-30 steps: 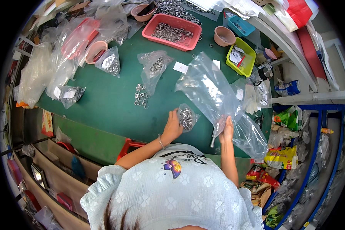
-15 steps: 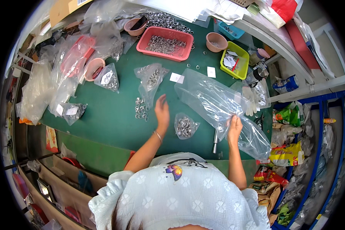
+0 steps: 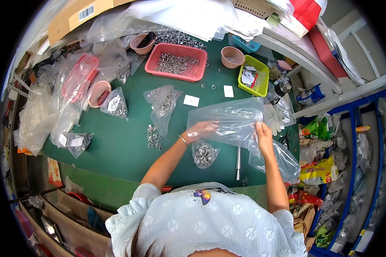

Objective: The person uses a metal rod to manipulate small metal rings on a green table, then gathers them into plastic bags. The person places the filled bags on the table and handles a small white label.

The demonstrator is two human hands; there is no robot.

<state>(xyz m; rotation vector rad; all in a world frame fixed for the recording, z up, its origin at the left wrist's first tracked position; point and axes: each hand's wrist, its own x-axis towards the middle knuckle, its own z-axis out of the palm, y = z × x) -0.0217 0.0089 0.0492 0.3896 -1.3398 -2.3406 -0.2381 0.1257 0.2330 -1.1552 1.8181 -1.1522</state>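
The right hand [image 3: 263, 133] grips one clear bag [image 3: 233, 112] near two white cards [image 3: 191, 100]; unclear whether left hand [image 3: 200, 131] grips.

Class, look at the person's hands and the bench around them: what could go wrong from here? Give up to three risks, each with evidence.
1. The small bag of rings sits just below the left hand, so it might get knocked.
2. Loose rings lie left of that wrist; a sideways sweep could scatter them.
3. The large clear bag in the right hand appears to overlap the metal rod and might drag it.
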